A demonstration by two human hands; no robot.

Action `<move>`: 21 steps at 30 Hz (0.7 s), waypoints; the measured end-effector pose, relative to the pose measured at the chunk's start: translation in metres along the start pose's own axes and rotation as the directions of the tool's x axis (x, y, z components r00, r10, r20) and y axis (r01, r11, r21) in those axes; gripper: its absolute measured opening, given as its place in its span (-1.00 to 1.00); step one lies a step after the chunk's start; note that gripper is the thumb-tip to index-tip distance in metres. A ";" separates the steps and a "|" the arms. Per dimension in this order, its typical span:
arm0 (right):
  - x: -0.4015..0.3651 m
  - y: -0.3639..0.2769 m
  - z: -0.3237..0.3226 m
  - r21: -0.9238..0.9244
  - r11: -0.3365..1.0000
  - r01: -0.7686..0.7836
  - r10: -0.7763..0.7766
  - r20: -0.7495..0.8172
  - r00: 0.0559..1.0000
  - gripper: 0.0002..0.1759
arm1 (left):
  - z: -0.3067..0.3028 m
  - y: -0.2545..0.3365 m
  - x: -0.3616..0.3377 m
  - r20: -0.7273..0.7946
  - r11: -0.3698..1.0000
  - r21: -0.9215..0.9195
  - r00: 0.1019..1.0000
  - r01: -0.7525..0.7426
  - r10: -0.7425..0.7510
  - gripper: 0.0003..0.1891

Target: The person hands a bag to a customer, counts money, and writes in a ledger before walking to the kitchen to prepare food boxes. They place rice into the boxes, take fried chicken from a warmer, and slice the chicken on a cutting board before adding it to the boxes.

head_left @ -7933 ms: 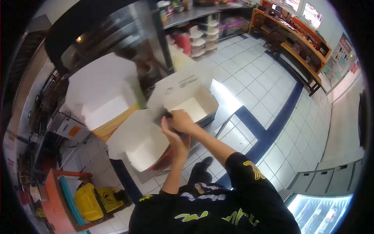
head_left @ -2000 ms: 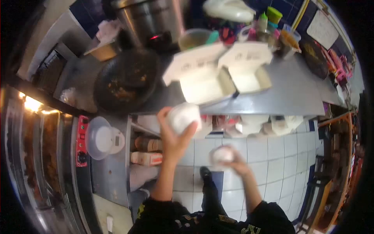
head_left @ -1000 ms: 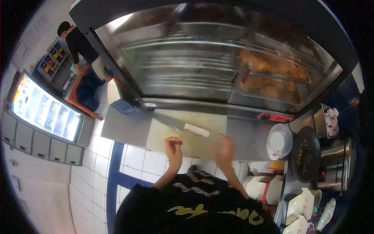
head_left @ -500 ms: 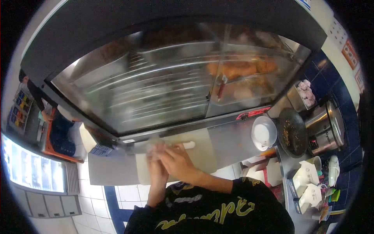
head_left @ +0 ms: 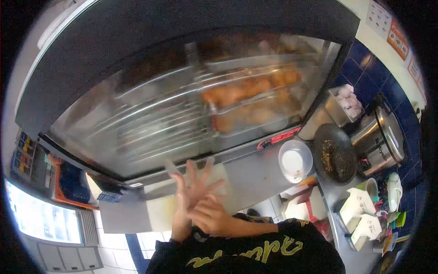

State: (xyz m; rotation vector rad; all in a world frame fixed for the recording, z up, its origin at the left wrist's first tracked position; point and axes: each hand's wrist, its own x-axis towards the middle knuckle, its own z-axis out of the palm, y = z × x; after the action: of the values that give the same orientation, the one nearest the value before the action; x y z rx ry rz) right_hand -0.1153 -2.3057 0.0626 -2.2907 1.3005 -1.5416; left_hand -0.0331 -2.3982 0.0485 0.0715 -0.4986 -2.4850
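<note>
My left hand is raised over the pale cutting board with its fingers spread. A clear, thin plastic glove seems to cover it, loose film standing past some fingertips. My right hand is closed at the base of the left palm, pinching the film there. The board lies on the steel counter, in front of the glass display case.
Fried food fills trays inside the case. On the right stand a white-bottomed plastic bowl, a dark pan, a steel cooker, a tub of pale pieces and open cartons. Bins stand far left.
My left fingers have spread upward, and my right hand has moved down to the left palm. The view has turned, and the person at the far left is mostly hidden behind the case.
</note>
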 end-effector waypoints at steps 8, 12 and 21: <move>-0.045 0.058 -0.102 0.235 0.933 0.271 -0.334 0.293 0.896 -0.64 | 0.077 -0.058 0.066 -0.480 0.739 0.145 0.607 -0.658 0.634 -0.16; 0.005 0.131 -0.222 -0.264 0.891 0.369 -0.322 0.206 0.924 -0.57 | 0.126 -0.073 0.085 -0.217 0.455 0.280 0.406 -0.845 0.888 -0.27; 0.094 0.278 -0.307 -0.882 0.444 0.159 -0.496 -0.094 0.863 -0.34 | 0.174 -0.098 0.124 0.482 0.142 0.738 0.662 -0.660 0.574 -0.49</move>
State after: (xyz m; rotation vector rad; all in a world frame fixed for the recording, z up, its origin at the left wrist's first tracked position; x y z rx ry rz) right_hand -0.5122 -2.4350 0.1415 -3.1171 2.2360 -1.6951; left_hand -0.2168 -2.3370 0.1818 0.1326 -1.5010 -1.1401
